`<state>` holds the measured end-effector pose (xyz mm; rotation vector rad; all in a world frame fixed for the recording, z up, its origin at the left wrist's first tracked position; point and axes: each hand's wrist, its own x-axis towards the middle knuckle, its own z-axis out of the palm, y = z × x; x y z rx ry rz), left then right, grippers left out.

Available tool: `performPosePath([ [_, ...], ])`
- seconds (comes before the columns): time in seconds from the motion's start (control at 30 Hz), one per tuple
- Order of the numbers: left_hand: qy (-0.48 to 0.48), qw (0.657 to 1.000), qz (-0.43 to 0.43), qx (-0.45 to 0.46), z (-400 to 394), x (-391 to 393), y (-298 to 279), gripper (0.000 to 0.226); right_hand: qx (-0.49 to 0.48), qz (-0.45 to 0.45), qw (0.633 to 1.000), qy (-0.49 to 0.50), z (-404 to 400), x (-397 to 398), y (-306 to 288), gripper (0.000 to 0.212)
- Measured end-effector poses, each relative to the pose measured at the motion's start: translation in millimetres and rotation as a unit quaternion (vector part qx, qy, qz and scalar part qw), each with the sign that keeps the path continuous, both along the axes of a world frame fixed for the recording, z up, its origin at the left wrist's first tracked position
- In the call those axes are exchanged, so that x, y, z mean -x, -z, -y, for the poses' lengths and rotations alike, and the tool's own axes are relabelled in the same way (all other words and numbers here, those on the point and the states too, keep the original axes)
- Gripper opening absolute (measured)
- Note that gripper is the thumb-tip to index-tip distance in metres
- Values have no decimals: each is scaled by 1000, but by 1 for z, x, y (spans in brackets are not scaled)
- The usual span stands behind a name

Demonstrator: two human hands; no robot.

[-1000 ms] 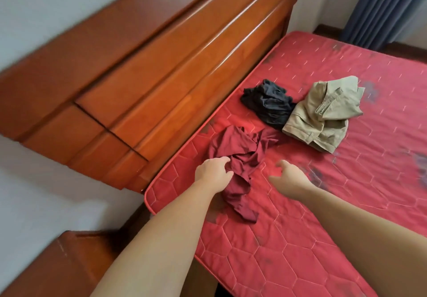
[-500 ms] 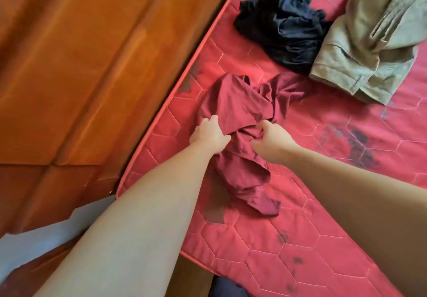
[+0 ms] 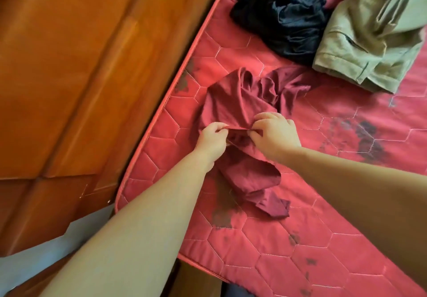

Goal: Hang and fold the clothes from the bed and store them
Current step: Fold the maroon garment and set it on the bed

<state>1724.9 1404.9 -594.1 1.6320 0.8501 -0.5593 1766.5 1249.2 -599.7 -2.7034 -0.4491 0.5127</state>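
I saw the left hand (image 3: 213, 138) and right hand (image 3: 275, 135) both pinching one hem of the maroon garment (image 3: 240, 102), crumpled near the red mattress (image 3: 323, 204) edge. Beyond it lay a black garment (image 3: 282, 17) touching khaki shorts (image 3: 372, 36). The wooden headboard (image 3: 80, 66) stood alongside.

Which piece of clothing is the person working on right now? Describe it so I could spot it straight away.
Find the red quilted mattress beside the wooden headboard. Three crumpled garments lie on it; the one nearest the person is the dark red garment, pinched along one edge by the left hand and right hand. The black garment and khaki garment farther off lie untouched.
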Motion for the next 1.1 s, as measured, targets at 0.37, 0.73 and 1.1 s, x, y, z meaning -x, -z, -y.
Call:
performPosePath([
  [0.37,122,971,195,-69,38,-36,-228,18,-156,147,976,26,74,-31,-248,34],
  [0.73,482,783,209,-333,239,52,-456,30,155,129,973,-109,312,90,-475,23],
  [1.1,358,715,502,-330,419,76,-587,22,35,113,982,147,538,157,-557,8],
])
